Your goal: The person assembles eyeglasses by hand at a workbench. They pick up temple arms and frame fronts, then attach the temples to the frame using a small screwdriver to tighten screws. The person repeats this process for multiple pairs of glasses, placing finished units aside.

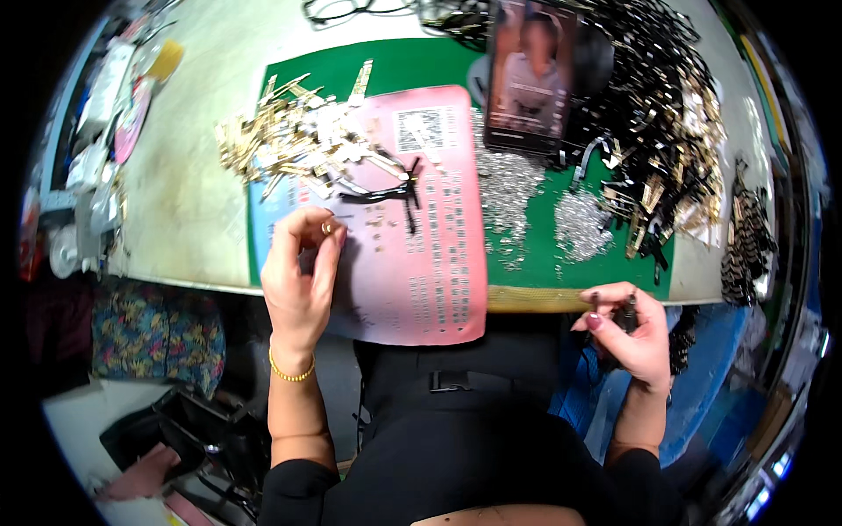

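My left hand hovers over the left edge of a pink printed sheet, fingers pinched together near some tiny metal bits; whether it holds one I cannot tell. My right hand is off the table's front edge, closed around a small black clip-like part. A black hair clip lies on the sheet beside a heap of gold and silver metal strips.
A green mat carries piles of small silver pieces. A big heap of black and gold clips fills the right. A phone stands at the back. Clutter sits on the left edge, and bags lie on the floor.
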Demonstrator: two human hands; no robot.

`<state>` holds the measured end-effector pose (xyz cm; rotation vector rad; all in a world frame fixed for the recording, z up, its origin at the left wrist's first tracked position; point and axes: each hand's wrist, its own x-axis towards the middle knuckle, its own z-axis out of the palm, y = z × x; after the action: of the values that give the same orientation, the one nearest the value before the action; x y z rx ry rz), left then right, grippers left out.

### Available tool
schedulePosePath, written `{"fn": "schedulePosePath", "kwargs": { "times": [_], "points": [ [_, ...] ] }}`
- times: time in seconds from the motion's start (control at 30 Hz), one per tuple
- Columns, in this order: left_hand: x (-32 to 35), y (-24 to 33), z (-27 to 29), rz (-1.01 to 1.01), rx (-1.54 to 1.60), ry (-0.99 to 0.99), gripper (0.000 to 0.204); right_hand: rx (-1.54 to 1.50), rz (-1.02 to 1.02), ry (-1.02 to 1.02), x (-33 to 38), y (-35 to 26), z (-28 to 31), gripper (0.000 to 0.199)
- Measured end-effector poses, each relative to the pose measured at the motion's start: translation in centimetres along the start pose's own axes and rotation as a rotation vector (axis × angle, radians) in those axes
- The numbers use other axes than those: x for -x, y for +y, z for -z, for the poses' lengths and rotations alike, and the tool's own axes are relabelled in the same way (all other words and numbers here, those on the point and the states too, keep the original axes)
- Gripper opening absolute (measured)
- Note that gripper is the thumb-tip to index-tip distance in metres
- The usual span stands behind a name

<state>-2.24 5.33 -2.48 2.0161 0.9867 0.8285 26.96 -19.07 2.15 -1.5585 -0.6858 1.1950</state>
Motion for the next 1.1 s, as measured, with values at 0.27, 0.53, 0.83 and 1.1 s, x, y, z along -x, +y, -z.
{"fn": "schedulePosePath", "kwargs": {
  "times": [0.27,0.53,0.83,1.1],
  "points": [
    [2.2,6.3,-3.7,-0.058,0.173,-0.283,0.011,0.000,-0.140,-0.101,-1.6,-2.6,-2.0,0.020],
    [3.8,9.2,-9.0,0.401,0.652,-0.716,0.024,0.008,-0.223,-0.144,-2.3,-2.3,-1.6,0.014],
    [2.9,9.0,-8.9,0.512,0.799,-0.852,0.031,0.074,-0.135,-0.124,-1.4,-1.7,-1.6,0.013],
    [2.5,8.3,-7.9,0.642,0.856,-0.896,0.025,0.310,0.029,-0.198,-2.2,-2.3,-1.7,0.023]
  ]
}}
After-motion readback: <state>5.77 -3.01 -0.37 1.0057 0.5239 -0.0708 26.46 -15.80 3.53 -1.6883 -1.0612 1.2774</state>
